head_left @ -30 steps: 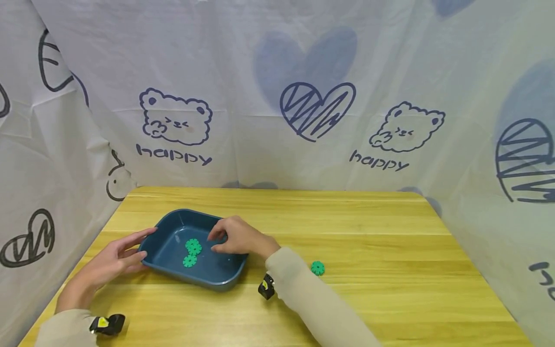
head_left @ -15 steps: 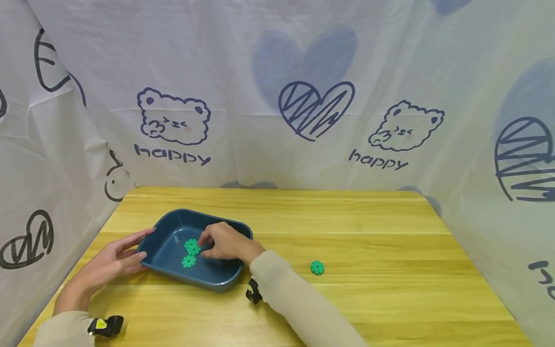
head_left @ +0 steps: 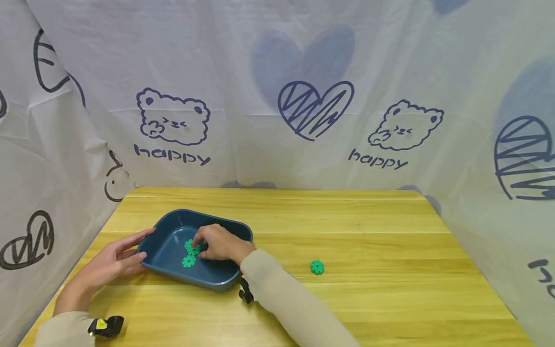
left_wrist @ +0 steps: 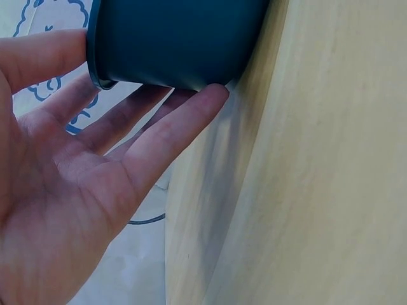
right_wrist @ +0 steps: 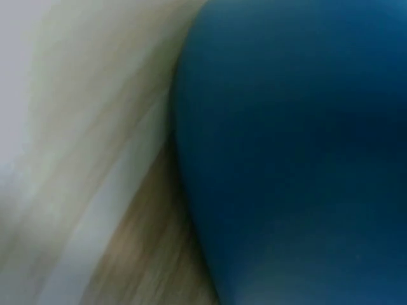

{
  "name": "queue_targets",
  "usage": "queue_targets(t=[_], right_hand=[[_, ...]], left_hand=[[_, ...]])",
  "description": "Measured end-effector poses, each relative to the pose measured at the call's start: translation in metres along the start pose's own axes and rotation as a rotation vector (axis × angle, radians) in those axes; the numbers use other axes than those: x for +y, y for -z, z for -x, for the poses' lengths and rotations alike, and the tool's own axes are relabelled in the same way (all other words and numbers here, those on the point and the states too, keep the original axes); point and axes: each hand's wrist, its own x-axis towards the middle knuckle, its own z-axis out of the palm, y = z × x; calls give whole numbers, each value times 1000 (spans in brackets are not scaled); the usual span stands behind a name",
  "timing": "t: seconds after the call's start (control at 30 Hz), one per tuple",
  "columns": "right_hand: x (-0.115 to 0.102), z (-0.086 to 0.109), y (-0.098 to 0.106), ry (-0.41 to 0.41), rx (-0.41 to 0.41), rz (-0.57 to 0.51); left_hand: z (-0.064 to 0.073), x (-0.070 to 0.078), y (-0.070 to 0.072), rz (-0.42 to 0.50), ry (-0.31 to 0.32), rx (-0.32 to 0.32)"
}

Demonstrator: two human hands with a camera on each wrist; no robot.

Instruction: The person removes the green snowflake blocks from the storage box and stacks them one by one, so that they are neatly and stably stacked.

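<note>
A dark blue rectangular tray (head_left: 204,282) with raised walls sits on the table. My left hand (head_left: 110,258) touches its left end with spread, mostly extended fingers. In the left wrist view, the fingertips (left_wrist: 213,98) meet the tray's outer wall (left_wrist: 178,38). Inside the tray lie several green notched discs (head_left: 189,260), two of them overlapping. My right hand (head_left: 218,243) reaches over the right side, index finger and thumb apart at the overlapping pair. Those fingertips partly cover the discs. The right wrist view shows only blurred blue wall (right_wrist: 286,152) and table.
One more green notched disc (head_left: 317,267) lies on the wooden table (head_left: 368,231), right of the tray. A white printed cloth (head_left: 243,144) hangs behind the table and along both sides. A black camera is worn on each wrist.
My right hand has moved left inside the tray until its fingertips are at the overlapping discs. My left hand, the tray and the disc on the table stay in place.
</note>
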Motion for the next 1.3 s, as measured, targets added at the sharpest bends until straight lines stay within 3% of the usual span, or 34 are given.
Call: queue_targets(t=[0.57, 0.77, 1.07, 1.3], right_hand=[[-2, -1, -1, -30, -97, 50], [-1, 0, 0, 2, -102, 70], [-2, 3, 2, -15, -113, 115], [-1, 10, 12, 38, -66, 84]], left_hand=[[-1, 2, 0, -30, 14, 3], [-1, 2, 0, -43, 15, 3], [-1, 0, 0, -15, 0, -5], [-2, 1, 0, -9, -4, -7]])
